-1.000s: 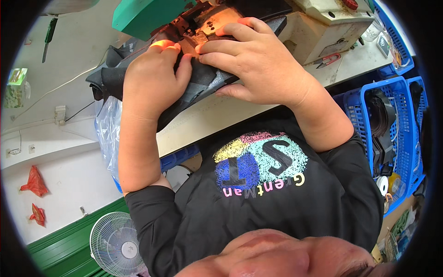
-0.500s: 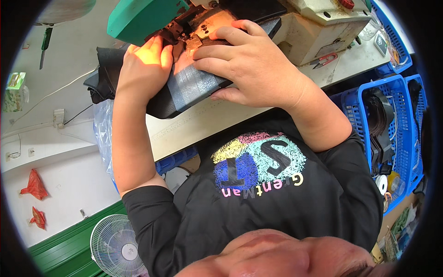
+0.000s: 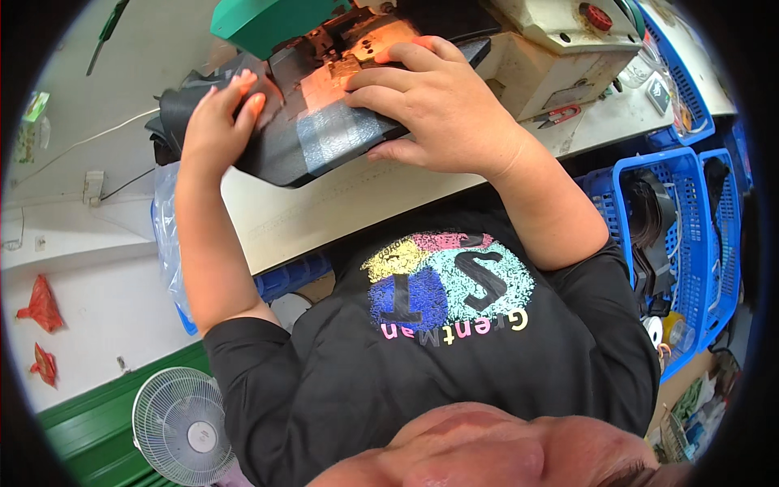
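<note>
A sewing machine with a green head (image 3: 268, 24) stands in front of me, its needle area (image 3: 349, 65) lit orange. Its dark bed (image 3: 280, 154) has a shiny silver-grey band (image 3: 337, 134) across it. My right hand (image 3: 442, 105) lies over the bed's right part, fingers spread, their tips beside the needle area. What lies under those fingers is mostly hidden. My left hand (image 3: 217, 126) is at the bed's left end, fingers apart and slightly bent, next to black leather-like material (image 3: 177, 105) bunched there. Whether its fingertips touch that material I cannot tell.
A cream machine housing (image 3: 560, 61) with a red knob (image 3: 596, 16) is at the right. Red-handled thread snips (image 3: 560, 116) lie on the white table (image 3: 272, 227). Blue baskets (image 3: 690, 260) with black pieces stand right of me. A fan (image 3: 191, 426) is lower left.
My left hand has moved left, away from the needle area to the bed's left end, uncovering more of the bed. My right hand stays over the bed. The view has shifted slightly.
</note>
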`<state>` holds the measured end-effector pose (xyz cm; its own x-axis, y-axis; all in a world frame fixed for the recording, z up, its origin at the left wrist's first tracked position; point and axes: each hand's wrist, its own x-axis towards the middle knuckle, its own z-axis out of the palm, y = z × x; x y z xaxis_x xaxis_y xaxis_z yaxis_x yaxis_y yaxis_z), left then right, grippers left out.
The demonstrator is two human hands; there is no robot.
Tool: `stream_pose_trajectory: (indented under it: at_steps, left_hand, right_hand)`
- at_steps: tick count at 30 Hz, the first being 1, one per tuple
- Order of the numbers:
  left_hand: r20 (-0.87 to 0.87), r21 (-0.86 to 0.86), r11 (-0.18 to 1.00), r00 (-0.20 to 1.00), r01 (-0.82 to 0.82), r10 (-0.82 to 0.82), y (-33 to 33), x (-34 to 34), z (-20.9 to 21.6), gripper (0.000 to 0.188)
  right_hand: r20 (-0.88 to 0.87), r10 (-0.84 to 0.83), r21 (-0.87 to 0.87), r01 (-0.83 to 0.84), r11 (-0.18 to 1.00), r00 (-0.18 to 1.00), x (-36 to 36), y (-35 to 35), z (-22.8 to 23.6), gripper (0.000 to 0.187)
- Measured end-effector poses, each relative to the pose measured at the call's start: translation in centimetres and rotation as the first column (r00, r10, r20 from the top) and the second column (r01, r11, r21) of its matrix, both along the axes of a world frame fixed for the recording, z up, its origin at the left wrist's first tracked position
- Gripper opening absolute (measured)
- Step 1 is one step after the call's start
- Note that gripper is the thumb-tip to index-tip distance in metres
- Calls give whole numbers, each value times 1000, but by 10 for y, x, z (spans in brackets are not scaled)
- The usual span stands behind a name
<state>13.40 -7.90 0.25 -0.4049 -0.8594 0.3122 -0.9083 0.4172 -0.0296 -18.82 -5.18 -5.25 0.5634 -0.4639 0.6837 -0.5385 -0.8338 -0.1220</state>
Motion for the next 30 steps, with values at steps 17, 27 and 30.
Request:
stream_pose_trajectory:
  at_steps: [17, 27, 30]
  left_hand:
    - [-973, -167, 491, -62, 855, -224, 132, -89, -19, 43]
    - [-605, -174, 978, 771, 114, -198, 67, -52, -78, 31]
    - [-477, -171, 981, 863, 96, -167, 49, -42, -81, 33]
  right_hand:
    - [333, 612, 207, -688, 695, 718, -12, 60, -28, 45]
    - [-212, -757, 109, 785, 610, 618, -268, 120, 9, 30]
    - [-138, -948, -219, 924, 313, 288, -367, 143, -22, 26]
